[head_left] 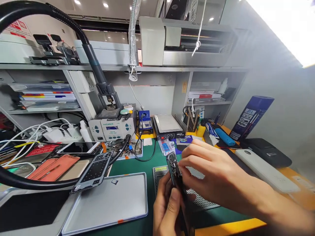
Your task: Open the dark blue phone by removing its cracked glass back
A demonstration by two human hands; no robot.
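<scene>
My left hand (166, 206) is wrapped around an opened smartphone (174, 170), its thumb along the near edge. The phone stands tilted almost edge-on, with inner parts showing near its top end. From the right, my right hand (209, 167) reaches to the phone's inner side with its fingertips bent together. Those fingertips are partly hidden, so whatever they pinch cannot be made out. Beneath both hands lies a perforated metal plate (157, 175) on the green mat (147, 157).
A white tray (115, 206) at the left holds a small square piece (114, 181). A phone back panel (95, 168) leans over its corner. Behind stand a hot-air station (112, 127) and a flat heating plate (168, 124). A black hose (44, 184) loops in from the left.
</scene>
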